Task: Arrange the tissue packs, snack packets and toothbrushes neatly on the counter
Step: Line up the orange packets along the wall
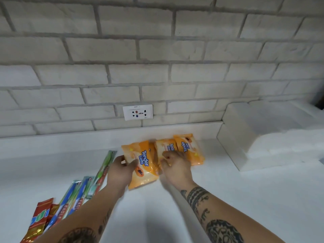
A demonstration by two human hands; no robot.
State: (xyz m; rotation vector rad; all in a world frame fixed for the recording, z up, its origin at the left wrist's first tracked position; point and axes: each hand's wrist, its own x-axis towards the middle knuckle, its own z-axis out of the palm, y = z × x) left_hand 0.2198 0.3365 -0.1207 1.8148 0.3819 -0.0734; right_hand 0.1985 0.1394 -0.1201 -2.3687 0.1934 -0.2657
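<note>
Three orange tissue packs lie in a row on the white counter (pixel 228 199). My left hand (pixel 121 171) grips the left edge of the nearest tissue pack (pixel 142 165), thumb on top. My right hand (pixel 175 165) rests with curled fingers on the middle tissue pack (pixel 167 146). The third tissue pack (pixel 190 148) lies at the right end, touching the middle one. Several packaged toothbrushes (pixel 77 193) lie slanted at the left, a green one (pixel 105 165) farthest back. A red snack packet (pixel 39 218) sits at the lower left corner.
A white brick wall rises behind the counter with a power socket (pixel 137 112) low on it. A stepped white ledge (pixel 259 130) juts out at the right.
</note>
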